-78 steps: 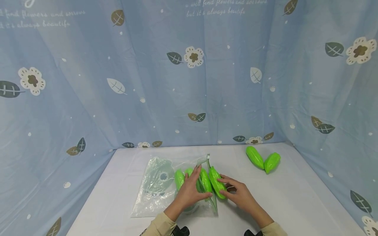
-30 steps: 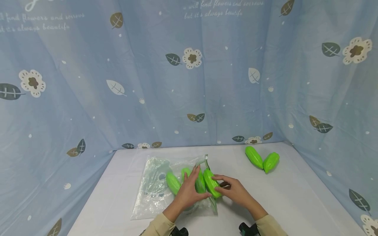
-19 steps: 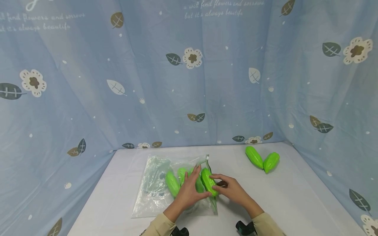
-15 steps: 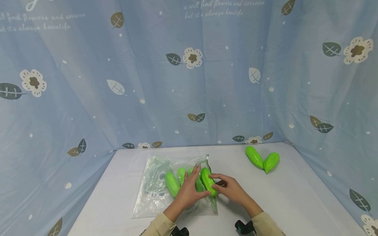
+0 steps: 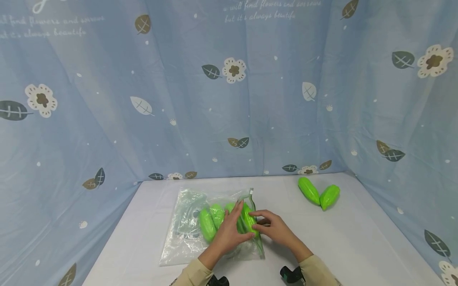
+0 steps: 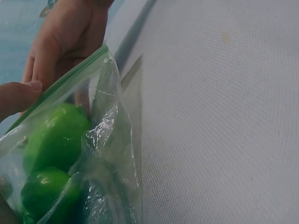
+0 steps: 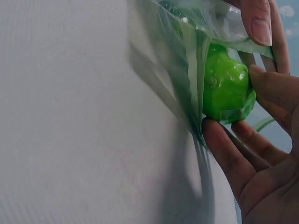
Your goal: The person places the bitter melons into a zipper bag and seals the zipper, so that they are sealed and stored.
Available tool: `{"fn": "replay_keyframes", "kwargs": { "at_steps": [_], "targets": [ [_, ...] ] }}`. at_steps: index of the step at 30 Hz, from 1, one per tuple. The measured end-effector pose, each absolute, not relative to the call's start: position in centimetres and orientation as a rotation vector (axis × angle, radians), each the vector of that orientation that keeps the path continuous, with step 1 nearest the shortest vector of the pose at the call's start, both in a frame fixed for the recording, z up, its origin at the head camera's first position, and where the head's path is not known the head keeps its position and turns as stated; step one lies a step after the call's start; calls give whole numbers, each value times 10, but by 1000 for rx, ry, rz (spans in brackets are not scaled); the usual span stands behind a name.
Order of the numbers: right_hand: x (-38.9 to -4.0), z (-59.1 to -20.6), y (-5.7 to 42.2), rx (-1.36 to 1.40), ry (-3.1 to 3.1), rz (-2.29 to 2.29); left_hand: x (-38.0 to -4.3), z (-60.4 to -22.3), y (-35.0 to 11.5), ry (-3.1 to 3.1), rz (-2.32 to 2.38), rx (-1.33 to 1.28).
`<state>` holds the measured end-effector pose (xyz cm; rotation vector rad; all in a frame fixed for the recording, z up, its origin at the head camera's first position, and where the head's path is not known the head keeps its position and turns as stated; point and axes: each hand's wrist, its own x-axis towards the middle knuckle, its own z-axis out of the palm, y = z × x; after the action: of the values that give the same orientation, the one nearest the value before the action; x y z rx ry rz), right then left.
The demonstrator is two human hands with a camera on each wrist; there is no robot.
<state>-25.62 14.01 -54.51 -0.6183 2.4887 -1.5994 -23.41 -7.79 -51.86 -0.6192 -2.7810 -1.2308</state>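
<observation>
A clear zip bag [image 5: 175, 250] lies flat, its green-edged mouth turned to the right. Several bright green bitter melons [image 5: 206, 225] lie inside, seen through the film and partly hidden by the left hand. My left hand [image 5: 229, 232] is spread over the bag's mouth and holds its upper lip up, with the thumb [image 6: 21, 95] on the edge. My right hand [image 5: 277, 230] grips the outer end of another bitter melon [image 7: 229, 88] between thumb and fingers. Most of that melon is within the mouth, with my fingertips right at the opening.
Two more bitter melons, a longer one [image 5: 309, 190] and a shorter one [image 5: 329, 197], lie touching at the back right of the white table [image 5: 343, 246]. A blue patterned curtain [image 5: 193, 119] encloses the back and sides.
My right hand has moved left, pushing the gripped bitter melon from the bag's mouth further in. The melons inside have shifted left. My left hand has stayed in place.
</observation>
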Motion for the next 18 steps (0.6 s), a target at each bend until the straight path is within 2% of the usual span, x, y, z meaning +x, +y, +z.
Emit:
{"fn": "replay_keyframes", "kwargs": {
  "at_steps": [9, 18],
  "targets": [
    [-260, -547, 134, -579, 2547, -1558, -236, -522, -80, -2734, -1214, -698],
    [-259, -546, 131, -612, 2526, -1543, -236, -520, -80, -2763, -1253, -649]
  ]
}}
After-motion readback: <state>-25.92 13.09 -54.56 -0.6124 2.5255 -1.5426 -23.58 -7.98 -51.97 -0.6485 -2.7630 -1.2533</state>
